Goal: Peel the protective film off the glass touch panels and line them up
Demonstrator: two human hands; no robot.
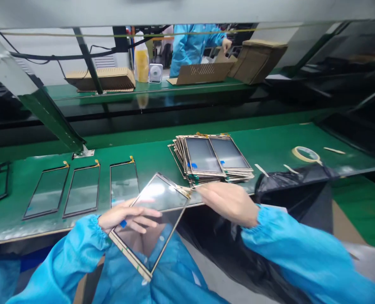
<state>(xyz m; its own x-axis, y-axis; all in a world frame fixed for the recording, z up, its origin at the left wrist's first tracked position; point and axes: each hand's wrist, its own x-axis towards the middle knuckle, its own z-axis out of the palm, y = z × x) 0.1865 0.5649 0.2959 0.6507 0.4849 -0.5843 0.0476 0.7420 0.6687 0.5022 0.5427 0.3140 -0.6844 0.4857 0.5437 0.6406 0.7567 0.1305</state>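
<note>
A clear touch-screen panel (168, 216) with a pale frame is tilted in front of my body, over the table's front edge. My left hand (116, 216) supports it at its left side, with fingers spread behind the glass and visible through it. Beside the panel's upper right corner, where a thin flex tail (186, 192) sticks out, is my right hand (227, 202). Its fingers are pressed together at that corner; what lies between them is hidden. Behind the hands sits a stack of similar framed panels (203, 156) with blue tabs.
Several dark-framed panels (82, 188) lie on the green table (157, 158) to the left. At the right are a tape roll (306, 154), pale strips (334, 150) and a black bag (292, 185) over the edge. Across the bench, a person in blue (187, 44) handles cardboard (203, 72).
</note>
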